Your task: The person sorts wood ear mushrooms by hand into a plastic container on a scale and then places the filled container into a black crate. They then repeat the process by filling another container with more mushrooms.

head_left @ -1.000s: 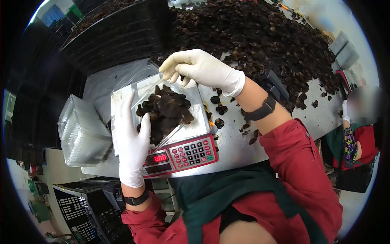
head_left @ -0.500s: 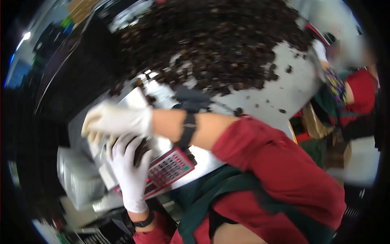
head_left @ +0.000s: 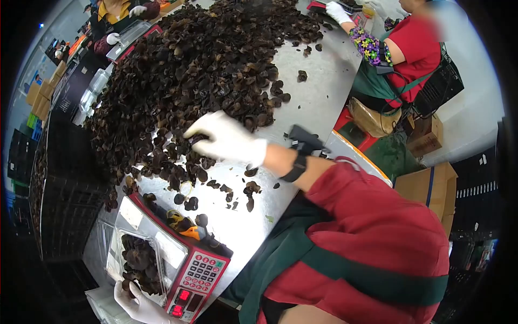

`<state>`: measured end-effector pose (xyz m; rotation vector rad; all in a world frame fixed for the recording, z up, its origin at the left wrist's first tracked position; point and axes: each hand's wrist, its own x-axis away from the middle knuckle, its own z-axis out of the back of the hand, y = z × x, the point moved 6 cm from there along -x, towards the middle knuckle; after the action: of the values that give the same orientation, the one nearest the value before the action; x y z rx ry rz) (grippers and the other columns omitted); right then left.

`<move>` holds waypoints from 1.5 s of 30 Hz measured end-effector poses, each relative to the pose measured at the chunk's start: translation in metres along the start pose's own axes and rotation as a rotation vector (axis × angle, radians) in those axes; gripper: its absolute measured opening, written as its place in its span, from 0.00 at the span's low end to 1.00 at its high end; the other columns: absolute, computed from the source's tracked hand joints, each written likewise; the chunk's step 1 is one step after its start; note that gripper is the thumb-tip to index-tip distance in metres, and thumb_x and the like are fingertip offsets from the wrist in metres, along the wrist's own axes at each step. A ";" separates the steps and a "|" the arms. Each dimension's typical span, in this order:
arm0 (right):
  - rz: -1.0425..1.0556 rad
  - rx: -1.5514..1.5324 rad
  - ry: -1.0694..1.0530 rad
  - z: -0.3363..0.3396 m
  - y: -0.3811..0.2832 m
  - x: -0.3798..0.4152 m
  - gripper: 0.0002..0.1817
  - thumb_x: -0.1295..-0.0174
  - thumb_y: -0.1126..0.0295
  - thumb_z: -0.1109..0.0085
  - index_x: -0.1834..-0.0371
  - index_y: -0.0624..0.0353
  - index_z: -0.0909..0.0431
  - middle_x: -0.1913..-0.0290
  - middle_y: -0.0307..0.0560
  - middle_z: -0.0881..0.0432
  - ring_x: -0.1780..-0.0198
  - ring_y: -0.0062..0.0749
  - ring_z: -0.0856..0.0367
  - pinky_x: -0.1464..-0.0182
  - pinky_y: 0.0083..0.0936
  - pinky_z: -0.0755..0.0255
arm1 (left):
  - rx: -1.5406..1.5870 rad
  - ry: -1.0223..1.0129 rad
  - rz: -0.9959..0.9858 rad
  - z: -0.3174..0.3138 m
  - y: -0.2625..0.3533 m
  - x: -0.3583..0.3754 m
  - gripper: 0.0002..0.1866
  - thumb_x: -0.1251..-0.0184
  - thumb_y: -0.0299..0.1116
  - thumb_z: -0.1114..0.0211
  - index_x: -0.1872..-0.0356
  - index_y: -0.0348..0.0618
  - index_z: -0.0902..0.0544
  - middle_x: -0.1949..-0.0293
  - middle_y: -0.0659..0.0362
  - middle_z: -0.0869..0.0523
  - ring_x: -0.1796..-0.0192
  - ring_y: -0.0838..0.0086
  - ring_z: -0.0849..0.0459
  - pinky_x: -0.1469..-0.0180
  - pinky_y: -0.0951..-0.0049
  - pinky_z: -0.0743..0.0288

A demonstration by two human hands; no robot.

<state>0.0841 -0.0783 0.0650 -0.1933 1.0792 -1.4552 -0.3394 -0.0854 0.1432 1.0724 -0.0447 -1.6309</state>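
A red-framed digital scale (head_left: pixel 208 272) with a keypad and lit red digits stands at lower left. On its platform sits a clear plastic box (head_left: pixel 163 258) with dark wood ear mushrooms (head_left: pixel 141 262) inside. My white-gloved left hand (head_left: pixel 141 309) is at the box's near edge, thumb and fingers around a dark mushroom piece. Above the near edge of a big mushroom pile (head_left: pixel 199 70) reaches my white-gloved right hand (head_left: pixel 229 139), slightly blurred. Its thumb and fingers are apart, and I see nothing held between them.
An orange-handled tool (head_left: pixel 194 233) lies behind the scale among loose pieces. More clear boxes (head_left: pixel 102 302) are stacked below my left hand. The metal table (head_left: pixel 318 81) extends to the right. A co-worker's flowered sleeve (head_left: pixel 367 47) and another scale are at the far right; another person works at far left.
My right hand has moved from over the scale, beside my left hand, out to the pile. My left hand now pinches a piece at the box. The view has shifted and sharpened.
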 end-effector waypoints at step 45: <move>-0.511 -0.304 -0.074 0.016 0.054 -0.001 0.11 0.31 0.64 0.36 0.53 0.58 0.13 0.64 0.29 0.15 0.69 0.08 0.27 0.70 0.12 0.39 | 0.007 0.169 0.149 0.102 -0.046 0.016 0.24 0.27 0.22 0.43 0.31 0.39 0.28 0.38 0.53 0.22 0.42 0.69 0.21 0.39 0.67 0.27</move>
<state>0.1330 -0.0753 0.0372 -0.7797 1.2424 -1.7053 -0.4397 -0.1297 0.1685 1.1809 -0.0173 -1.4037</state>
